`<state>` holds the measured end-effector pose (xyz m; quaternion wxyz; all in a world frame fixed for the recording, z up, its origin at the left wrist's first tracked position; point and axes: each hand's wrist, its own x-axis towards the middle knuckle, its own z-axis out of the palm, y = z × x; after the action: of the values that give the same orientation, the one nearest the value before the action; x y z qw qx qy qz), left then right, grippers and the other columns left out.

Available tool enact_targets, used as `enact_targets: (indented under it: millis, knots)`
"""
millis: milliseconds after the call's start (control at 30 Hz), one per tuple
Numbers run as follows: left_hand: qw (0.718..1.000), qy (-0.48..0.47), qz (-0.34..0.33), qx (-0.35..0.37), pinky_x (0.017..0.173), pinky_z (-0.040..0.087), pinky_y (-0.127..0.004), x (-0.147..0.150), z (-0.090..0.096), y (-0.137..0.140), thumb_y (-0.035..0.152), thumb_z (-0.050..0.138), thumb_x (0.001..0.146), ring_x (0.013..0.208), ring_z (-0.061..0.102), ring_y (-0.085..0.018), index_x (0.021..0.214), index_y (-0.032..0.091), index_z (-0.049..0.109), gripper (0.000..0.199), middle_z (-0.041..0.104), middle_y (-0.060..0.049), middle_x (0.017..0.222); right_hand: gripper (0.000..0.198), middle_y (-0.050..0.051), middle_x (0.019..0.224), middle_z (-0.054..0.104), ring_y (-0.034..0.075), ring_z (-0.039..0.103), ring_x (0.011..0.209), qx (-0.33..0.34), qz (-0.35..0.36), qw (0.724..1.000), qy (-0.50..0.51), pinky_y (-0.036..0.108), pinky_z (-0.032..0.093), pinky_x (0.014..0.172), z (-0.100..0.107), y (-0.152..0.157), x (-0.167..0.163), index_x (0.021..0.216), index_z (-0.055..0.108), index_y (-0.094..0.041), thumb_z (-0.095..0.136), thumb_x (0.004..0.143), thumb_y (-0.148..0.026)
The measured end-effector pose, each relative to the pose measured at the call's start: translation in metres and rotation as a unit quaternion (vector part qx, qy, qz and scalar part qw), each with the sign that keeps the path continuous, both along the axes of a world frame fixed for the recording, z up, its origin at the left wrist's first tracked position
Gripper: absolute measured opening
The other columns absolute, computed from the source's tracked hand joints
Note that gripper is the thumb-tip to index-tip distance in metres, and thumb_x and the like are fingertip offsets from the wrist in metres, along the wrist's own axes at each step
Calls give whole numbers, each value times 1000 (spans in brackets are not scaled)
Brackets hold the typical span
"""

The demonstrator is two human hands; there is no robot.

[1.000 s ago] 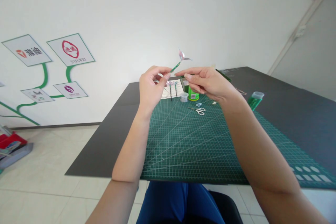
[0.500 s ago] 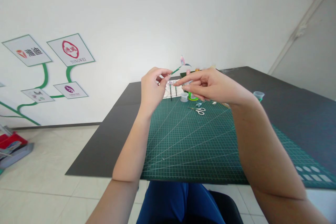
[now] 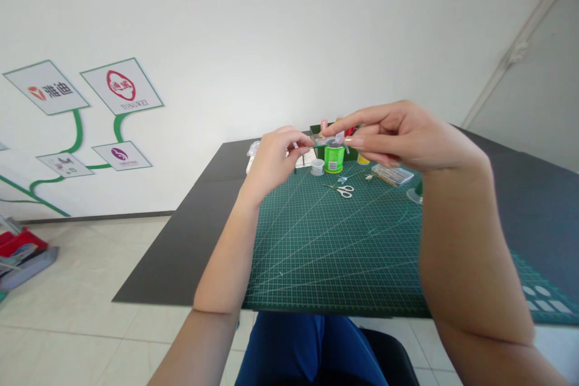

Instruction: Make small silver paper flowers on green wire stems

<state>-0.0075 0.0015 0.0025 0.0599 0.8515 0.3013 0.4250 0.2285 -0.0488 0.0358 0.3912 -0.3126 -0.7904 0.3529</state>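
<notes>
While left fingers (image 3: 299,137) pinch green stem (image 3: 320,146) | right fingers (image 3: 362,117) parted, contact unclear | mat (image 3: 325,241) on table (image 3: 181,241) | white wall (image 3: 271,30)

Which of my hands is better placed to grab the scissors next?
Probably your right hand: the handles of the scissors lie toward that side, and its fingers look spread, though I can't tell whether they touch the flower. Your left hand is pinching the green stem.

We seem to be in an office-like craft room: white, green-edged logo panels (image 3: 122,84) line the plain white wall (image 3: 271,30) at 10 o'clock; a green gridded cutting mat (image 3: 330,247) lies at 5 o'clock.
</notes>
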Motion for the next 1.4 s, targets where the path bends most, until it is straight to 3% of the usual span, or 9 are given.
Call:
enact_targets:
  millis: [367, 933, 1167, 1400]
  knots:
    - [995, 86, -53, -22, 70, 47, -29, 2, 1, -5, 7, 61, 87, 77, 62, -15, 87, 20, 74, 18, 71, -4, 87, 39, -7, 45, 39, 7, 35, 40, -11, -36, 998, 49, 27, 27, 41, -1, -2, 11, 124, 73, -17, 71, 92, -39]
    - [985, 128, -111, -46, 72, 49, -31, 5, 3, -13, 12, 60, 90, 79, 64, -16, 88, 21, 76, 19, 73, -4, 87, 36, -8, 46, 36, 7, 33, 41, -6, -75, 991, 111, 27, 27, 42, -7, 14, 21, 125, 71, -21, 71, 92, -37]
    - [982, 129, -128, -39, 73, 49, -30, 6, 7, -17, 14, 62, 91, 79, 65, -16, 88, 22, 76, 17, 74, -4, 86, 37, -7, 47, 37, 9, 37, 43, -29, -75, 990, 120, 28, 28, 43, -15, 31, 25, 125, 72, -19, 71, 91, -33]
    - [988, 93, -116, -44, 67, 50, -29, 6, 11, -22, 23, 66, 92, 74, 64, -15, 89, 22, 77, 12, 73, -4, 84, 36, -8, 45, 39, 8, 31, 39, -56, -63, 990, 116, 26, 26, 39, -24, 48, 26, 121, 73, -15, 72, 89, -30]
